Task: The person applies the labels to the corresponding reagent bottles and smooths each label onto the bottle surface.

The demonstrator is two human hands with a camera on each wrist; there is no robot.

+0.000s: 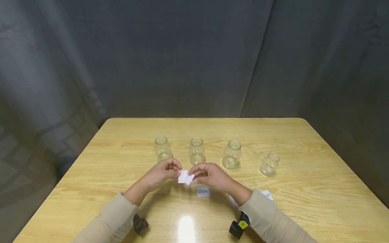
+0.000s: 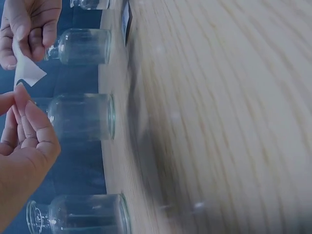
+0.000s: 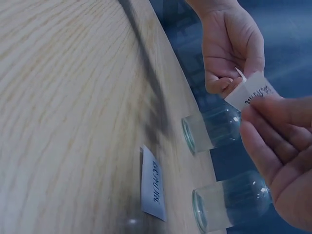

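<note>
A person's left hand [image 1: 160, 174] and right hand [image 1: 213, 176] meet above the middle of a table [image 1: 127, 135], each pinching one side of a small folded paper slip [image 1: 182, 177] between thumb and fingers. From the head, the slip looks plain white; the right wrist view adds dark handwriting on its face and a thin flap standing up near the left fingertips. Below the right hand, nearer the table's front edge, lies a handwritten label [image 1: 203, 192]; the right wrist view shows it bent, part of it raised off the surface. Only the head view reveals another label [image 1: 267, 194] beside the right sleeve [image 1: 261, 212], partly covered by it. Beyond the hands, four clear glass jars stand in a row running from left to right, set well in from the far edge: three tall jars [image 1: 197, 152] with rounded shoulders and thick rims, then a smaller, squatter jar [image 1: 269, 164] towards the right edge. The table is pale, streaky woodgrain with rounded far corners; a dark grey curtain [image 1: 170, 60] hangs behind it.
</note>
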